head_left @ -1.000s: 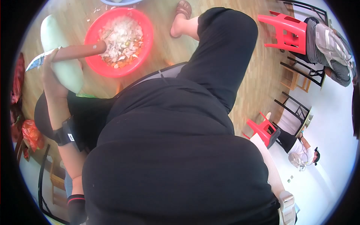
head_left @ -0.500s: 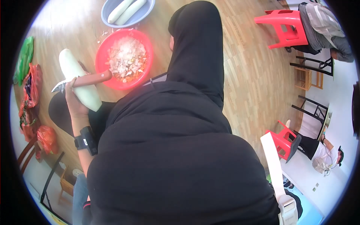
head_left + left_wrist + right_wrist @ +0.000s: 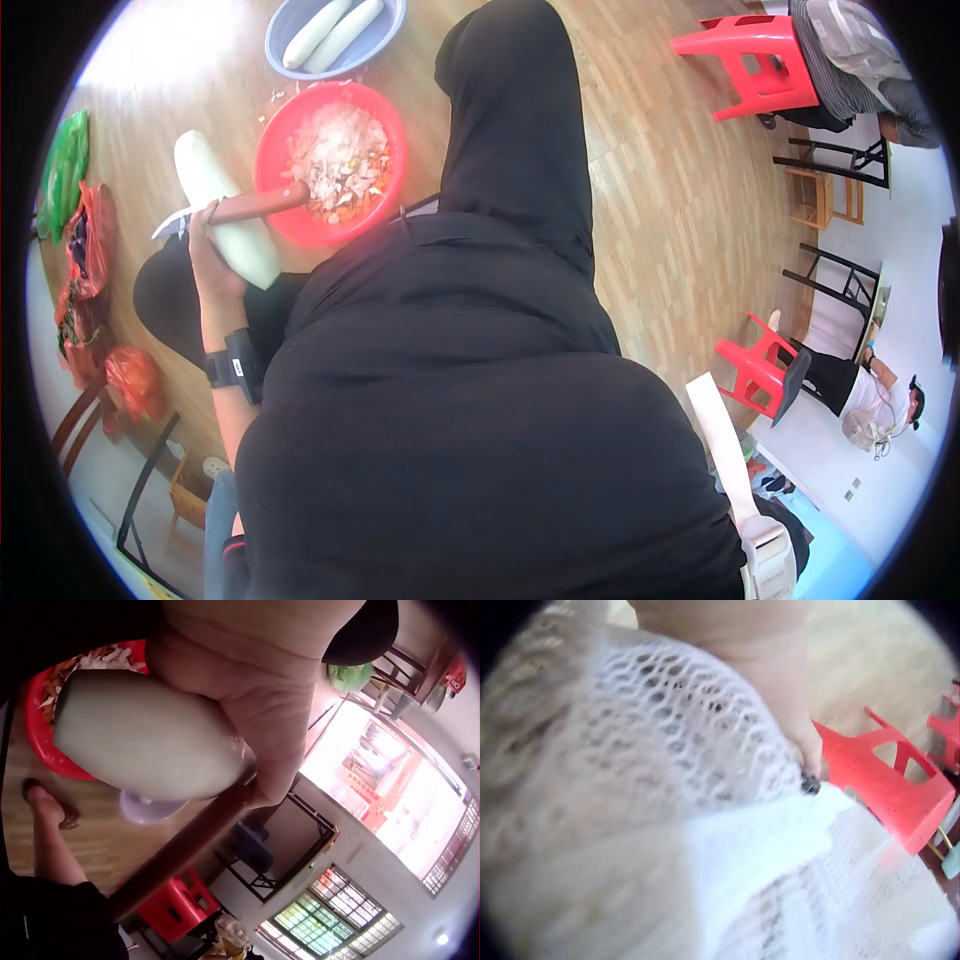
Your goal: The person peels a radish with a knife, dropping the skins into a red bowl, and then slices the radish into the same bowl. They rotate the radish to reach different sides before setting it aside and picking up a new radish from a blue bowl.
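Observation:
In the head view my left hand (image 3: 215, 265) grips a long, peeled white radish (image 3: 198, 165) beside the red basin. The same hand pins a knife (image 3: 255, 204) across the radish; its brown handle points toward the basin and its pale blade sticks out at the left. From the left wrist, the radish (image 3: 150, 735) fills the palm and the brown handle (image 3: 187, 844) slants away below it. My right hand (image 3: 772, 682) is outside the head view. In the right wrist view it lies at the edge of a white openwork fabric (image 3: 705, 720), near a small black piece; its fingertips are mostly hidden.
The red basin (image 3: 270, 205) holds white and orange peelings. Behind it a blue basin (image 3: 275, 58) contains two white radishes. Green (image 3: 65, 175) and red plastic bags (image 3: 135, 380) lie left. Red stools (image 3: 750, 60) and seated people are at the right.
The head view has shifted, bringing the blue basin and its radishes into sight. My left hand, with radish and knife, now appears lower and farther right; its hold looks the same.

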Motion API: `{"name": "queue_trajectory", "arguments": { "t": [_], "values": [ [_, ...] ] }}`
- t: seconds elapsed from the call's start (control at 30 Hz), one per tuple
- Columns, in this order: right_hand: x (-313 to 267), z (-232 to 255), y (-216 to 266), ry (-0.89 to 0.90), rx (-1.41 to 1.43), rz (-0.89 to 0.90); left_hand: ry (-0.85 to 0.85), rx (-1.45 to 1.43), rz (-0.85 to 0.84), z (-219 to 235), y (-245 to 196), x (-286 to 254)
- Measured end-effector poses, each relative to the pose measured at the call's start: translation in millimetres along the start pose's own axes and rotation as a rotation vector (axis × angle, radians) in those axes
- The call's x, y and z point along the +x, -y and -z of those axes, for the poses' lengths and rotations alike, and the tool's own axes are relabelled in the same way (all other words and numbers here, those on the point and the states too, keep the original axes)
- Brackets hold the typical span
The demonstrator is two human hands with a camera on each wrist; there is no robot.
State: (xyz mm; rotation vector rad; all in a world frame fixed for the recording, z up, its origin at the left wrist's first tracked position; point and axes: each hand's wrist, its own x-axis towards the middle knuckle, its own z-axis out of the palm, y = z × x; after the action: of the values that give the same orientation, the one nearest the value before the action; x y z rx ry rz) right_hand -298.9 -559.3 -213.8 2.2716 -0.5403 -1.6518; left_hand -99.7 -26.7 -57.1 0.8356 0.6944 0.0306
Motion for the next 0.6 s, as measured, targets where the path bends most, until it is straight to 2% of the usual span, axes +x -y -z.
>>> {"name": "queue_trajectory", "arguments": {
  "t": [0.17,0.3,0.43,0.6],
  "values": [
    [-16,-30,-21,0.028,0.026,0.026,-0.007,0.023,0.019,-25,-2,-14],
    [-28,-52,-55,0.047,0.049,0.025,0.004,-0.006,0.095,-19,0,-9],
    [-32,-59,-74,0.039,0.092,0.04,0.01,0.033,0.033,-18,-2,-3],
    [-39,-71,-98,0.051,0.13,0.058,0.059,0.025,0.082,-11,-3,-7]
  ]
}}
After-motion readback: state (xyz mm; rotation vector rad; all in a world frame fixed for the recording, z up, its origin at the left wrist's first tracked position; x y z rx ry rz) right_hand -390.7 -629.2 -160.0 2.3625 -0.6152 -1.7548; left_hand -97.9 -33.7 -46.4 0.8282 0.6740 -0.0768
